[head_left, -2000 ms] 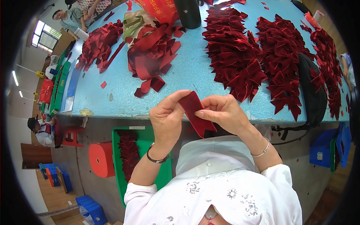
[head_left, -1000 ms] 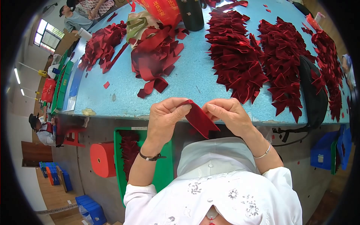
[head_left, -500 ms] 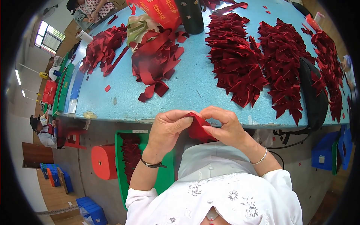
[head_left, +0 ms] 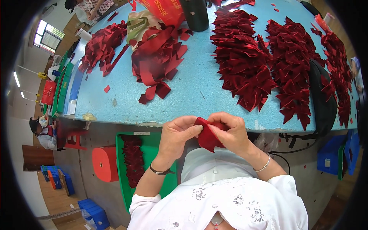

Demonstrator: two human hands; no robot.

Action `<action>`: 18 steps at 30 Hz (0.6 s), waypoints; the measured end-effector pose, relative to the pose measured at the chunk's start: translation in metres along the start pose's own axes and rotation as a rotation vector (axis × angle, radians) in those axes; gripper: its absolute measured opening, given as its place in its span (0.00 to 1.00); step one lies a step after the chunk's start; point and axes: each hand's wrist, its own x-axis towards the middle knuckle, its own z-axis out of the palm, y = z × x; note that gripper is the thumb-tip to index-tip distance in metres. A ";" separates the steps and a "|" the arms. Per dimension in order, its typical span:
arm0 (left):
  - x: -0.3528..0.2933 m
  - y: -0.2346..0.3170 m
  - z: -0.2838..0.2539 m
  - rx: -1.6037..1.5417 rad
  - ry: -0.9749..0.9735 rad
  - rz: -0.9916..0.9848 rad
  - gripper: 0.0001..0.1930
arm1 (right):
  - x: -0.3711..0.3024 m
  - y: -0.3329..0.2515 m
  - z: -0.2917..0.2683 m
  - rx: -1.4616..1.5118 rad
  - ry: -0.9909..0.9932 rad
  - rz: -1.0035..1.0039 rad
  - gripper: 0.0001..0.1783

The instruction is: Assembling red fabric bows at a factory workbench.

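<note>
Hands, two: left hand [head_left: 179,135], thumb and fingers closed on the upper edge of the ribbon piece; right hand [head_left: 233,132], thumb and fingers pinching its other side, close beside the left.

Ribbon piece [head_left: 208,138], one: dark red, folded, held between both hands at the near edge of the counter, in front of the body.

Counter [head_left: 184,94], one: light blue, worn along the near edge.

Heaps of loose red ribbon, two: far-left heap [head_left: 103,45] and centre-left heap [head_left: 158,57].

Long stacks of dark red bows, three: left stack [head_left: 243,63], middle stack [head_left: 289,67], right stack [head_left: 338,63].

Dark bottle [head_left: 194,14], one, upright.

Black bag [head_left: 321,101], one, beside the middle stack.

Green crate [head_left: 155,141], one, below the counter, containing one row of bows [head_left: 133,159].
</note>
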 end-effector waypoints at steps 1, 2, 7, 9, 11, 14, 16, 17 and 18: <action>0.001 -0.001 -0.001 -0.005 0.002 -0.004 0.10 | 0.000 0.001 0.000 -0.034 0.018 -0.042 0.08; 0.001 -0.001 -0.002 0.010 -0.005 -0.018 0.09 | 0.001 0.001 0.000 -0.067 0.035 -0.084 0.08; 0.002 -0.006 -0.017 -0.054 -0.016 -0.126 0.09 | 0.004 0.006 0.001 -0.220 0.048 -0.292 0.11; 0.003 -0.007 -0.020 -0.105 -0.015 -0.167 0.09 | 0.005 0.006 0.002 -0.305 0.042 -0.396 0.14; 0.003 -0.004 -0.019 -0.189 -0.031 -0.268 0.09 | 0.006 0.007 0.003 -0.348 0.035 -0.442 0.15; 0.005 -0.002 -0.020 -0.259 -0.040 -0.337 0.09 | 0.009 0.007 0.004 -0.391 0.029 -0.484 0.17; 0.007 -0.002 -0.021 -0.304 -0.046 -0.367 0.09 | 0.010 0.007 0.004 -0.406 0.010 -0.494 0.17; 0.007 -0.004 -0.022 -0.308 -0.045 -0.370 0.09 | 0.011 0.007 0.004 -0.419 -0.006 -0.510 0.17; 0.007 -0.006 -0.024 -0.283 -0.050 -0.348 0.09 | 0.011 0.008 0.004 -0.433 -0.022 -0.524 0.18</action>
